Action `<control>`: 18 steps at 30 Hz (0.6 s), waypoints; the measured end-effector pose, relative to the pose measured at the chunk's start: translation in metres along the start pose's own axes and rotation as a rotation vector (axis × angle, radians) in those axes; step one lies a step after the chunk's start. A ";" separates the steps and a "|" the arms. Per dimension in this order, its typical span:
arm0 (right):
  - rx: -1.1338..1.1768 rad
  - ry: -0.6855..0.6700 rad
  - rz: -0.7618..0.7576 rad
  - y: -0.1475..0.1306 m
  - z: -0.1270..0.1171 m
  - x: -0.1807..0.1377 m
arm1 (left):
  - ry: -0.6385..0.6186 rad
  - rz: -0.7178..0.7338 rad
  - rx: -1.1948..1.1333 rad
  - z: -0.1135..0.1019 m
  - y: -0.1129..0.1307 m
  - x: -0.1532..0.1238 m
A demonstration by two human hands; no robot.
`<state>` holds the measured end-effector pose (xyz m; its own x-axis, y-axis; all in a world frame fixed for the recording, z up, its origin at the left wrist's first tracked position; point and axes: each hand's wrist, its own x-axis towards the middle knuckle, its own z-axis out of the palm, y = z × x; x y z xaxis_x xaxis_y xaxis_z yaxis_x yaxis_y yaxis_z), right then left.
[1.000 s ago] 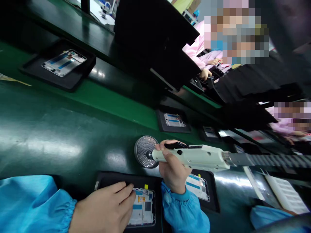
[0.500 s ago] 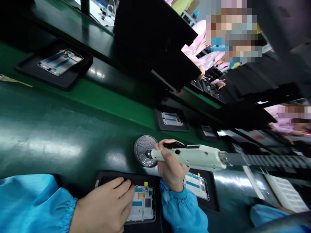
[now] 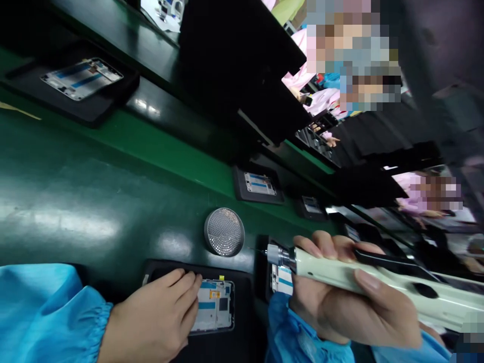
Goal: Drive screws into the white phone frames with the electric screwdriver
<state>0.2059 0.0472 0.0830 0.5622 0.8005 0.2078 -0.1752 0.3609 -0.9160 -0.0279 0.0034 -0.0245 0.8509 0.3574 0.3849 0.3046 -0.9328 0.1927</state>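
Note:
My right hand (image 3: 359, 312) grips a pale green electric screwdriver (image 3: 328, 269) lying nearly level, its bit pointing left. The bit tip is apart from the round perforated screw dish (image 3: 225, 232), to the dish's right. My left hand (image 3: 159, 307) lies flat with outstretched fingers over the left part of a phone frame (image 3: 223, 320), which shows blue strips and an orange flex piece. The frame rests in a black tray (image 3: 196, 350). Tiny screws cannot be made out.
A second phone frame (image 3: 282, 280) sits partly hidden behind my right hand. Beyond a dark rail, other frames lie on black trays, at the far left (image 3: 83, 78) and at centre (image 3: 260, 184). Black panels (image 3: 242, 65) stand at the back. Co-workers in pink sit beyond.
My right hand has drawn the screwdriver out of the screw dish, rightward and nearer to me. My left hand stays on the phone frame. The view has shifted slightly.

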 end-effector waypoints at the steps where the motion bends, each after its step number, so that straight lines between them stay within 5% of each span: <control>1: -0.006 -0.010 -0.001 0.000 -0.001 -0.001 | -0.005 0.005 -0.002 0.000 0.000 0.000; 8: -0.087 -0.056 0.004 -0.001 -0.002 -0.016 | -0.027 0.014 -0.010 -0.002 -0.001 0.001; 13: -0.198 -0.300 0.095 0.011 0.001 -0.055 | -0.039 0.028 -0.015 -0.005 -0.002 0.004; 18: -0.317 -0.384 0.095 0.017 0.000 -0.074 | -0.058 0.031 -0.030 -0.006 -0.002 0.005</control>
<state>0.1618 -0.0055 0.0517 0.2078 0.9624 0.1751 0.0760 0.1625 -0.9838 -0.0269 0.0072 -0.0180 0.8836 0.3239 0.3382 0.2652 -0.9414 0.2086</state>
